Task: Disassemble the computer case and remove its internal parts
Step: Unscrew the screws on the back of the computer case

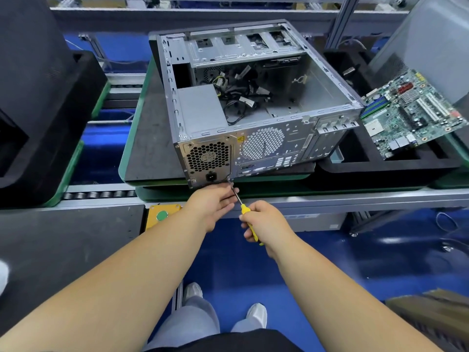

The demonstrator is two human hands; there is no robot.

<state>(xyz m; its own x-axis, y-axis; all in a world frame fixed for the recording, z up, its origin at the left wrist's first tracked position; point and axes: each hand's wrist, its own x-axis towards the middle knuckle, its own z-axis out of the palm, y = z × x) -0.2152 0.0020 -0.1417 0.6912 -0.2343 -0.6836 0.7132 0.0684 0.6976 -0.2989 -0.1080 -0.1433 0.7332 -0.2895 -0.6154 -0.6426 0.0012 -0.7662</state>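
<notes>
At the case's [253, 102] near lower corner, beside the supply [208, 158], the screwdriver [243, 209] slants up-left from the right hand's [264, 222] closed grip; left hand [213, 201] apparently steadies the shaft.

We stand on a glossy blue floor [342, 270] that mirrors overhead light. Before us runs an aluminium-framed roller conveyor [99, 195] carrying green-edged pallets [132, 138]. A yellow box with a green button [162, 215] sits on its front rail.
</notes>
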